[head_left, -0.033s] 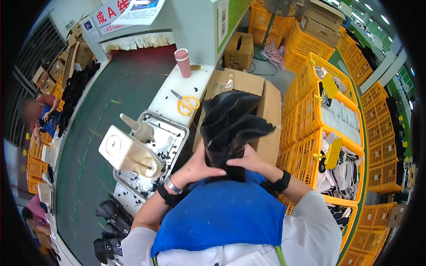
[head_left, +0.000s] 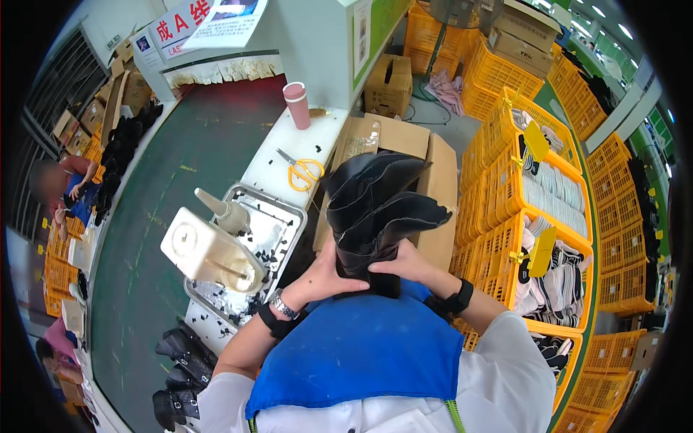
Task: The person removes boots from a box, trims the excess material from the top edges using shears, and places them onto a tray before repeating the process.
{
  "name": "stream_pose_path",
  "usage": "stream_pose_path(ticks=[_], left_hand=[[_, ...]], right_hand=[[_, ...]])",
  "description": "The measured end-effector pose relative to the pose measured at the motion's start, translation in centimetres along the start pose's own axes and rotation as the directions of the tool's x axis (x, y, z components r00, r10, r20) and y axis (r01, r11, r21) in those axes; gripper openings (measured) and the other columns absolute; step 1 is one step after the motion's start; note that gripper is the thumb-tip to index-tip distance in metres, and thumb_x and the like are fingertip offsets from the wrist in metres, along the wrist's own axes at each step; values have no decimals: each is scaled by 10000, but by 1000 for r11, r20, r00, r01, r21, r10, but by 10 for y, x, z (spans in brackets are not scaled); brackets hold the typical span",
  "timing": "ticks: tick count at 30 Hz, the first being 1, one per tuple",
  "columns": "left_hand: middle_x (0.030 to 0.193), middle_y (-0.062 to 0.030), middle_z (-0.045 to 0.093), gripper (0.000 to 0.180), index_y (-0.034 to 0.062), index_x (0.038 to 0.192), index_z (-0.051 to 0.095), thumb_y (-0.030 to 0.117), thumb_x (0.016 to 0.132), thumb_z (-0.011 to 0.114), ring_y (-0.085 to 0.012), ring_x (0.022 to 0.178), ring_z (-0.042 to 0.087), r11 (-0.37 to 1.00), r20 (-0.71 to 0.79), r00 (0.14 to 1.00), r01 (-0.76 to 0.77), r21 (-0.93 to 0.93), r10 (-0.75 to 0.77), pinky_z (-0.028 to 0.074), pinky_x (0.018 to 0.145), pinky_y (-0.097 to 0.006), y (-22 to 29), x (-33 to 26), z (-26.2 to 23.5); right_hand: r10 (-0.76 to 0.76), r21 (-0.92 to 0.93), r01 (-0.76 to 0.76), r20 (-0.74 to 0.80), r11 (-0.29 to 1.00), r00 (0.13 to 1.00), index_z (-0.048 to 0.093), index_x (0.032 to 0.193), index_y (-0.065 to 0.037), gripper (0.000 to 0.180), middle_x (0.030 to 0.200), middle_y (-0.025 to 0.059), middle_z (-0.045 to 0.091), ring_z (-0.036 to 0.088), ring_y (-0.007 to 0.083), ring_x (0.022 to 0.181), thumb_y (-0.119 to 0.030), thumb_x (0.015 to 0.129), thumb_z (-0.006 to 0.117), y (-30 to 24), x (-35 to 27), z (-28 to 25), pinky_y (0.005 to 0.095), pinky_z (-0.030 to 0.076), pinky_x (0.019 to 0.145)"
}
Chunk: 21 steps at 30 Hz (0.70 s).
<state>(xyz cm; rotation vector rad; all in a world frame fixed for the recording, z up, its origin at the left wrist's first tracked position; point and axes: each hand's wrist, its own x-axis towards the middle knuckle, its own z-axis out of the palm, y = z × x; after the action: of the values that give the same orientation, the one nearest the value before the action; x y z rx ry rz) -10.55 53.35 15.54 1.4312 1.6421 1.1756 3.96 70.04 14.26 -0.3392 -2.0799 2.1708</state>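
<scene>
Boot uppers (head_left: 379, 209): black, the stack you grip.
Your apron (head_left: 361, 353): bright blue.
Scissors (head_left: 303, 172): yellow handles.
Cup (head_left: 296, 105): pink.
Crates (head_left: 548, 216): orange-yellow.
Conveyor belt (head_left: 180, 187): dark green.
Tray (head_left: 278, 224): silver, flecked with black scraps.

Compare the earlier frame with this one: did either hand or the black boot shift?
Nothing visibly changed. The left hand and right hand grip the black boot from both sides just as before, and the scissors, metal tray and pink cup lie where they were.
</scene>
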Motion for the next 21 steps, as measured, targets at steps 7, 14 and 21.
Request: stream_pose_path(ticks=[7,14,21], left_hand=[[1337,-115,390,823,6,1376,244,286,772,727,-194,1230,381,873,12,977,197,-446,-215,321,1029,-342,2,40,-11],[1181,-90,546,651,13,1279,422,221,750,739,-163,1075,522,757,16,935,298,-581,-356,425,929,-304,-14,71,-49],[1065,-70,613,542,-12,1182,514,212,746,746,-130,959,577,791,23,906,381,-479,-423,454,880,-277,-15,41,-110]], right_hand=[[-124,-1,125,-163,992,979,477,1189,6,524,1123,97,570,533,171,1051,-164,761,727,6,31,-5,316,421,925],[-247,-80,234,-278,969,928,466,1186,20,492,1095,128,578,556,193,1013,-194,801,685,2,58,10,319,443,880],[16,-230,51,282,972,959,528,1164,12,403,985,105,615,583,142,887,-254,874,615,-4,79,-23,277,473,791]])
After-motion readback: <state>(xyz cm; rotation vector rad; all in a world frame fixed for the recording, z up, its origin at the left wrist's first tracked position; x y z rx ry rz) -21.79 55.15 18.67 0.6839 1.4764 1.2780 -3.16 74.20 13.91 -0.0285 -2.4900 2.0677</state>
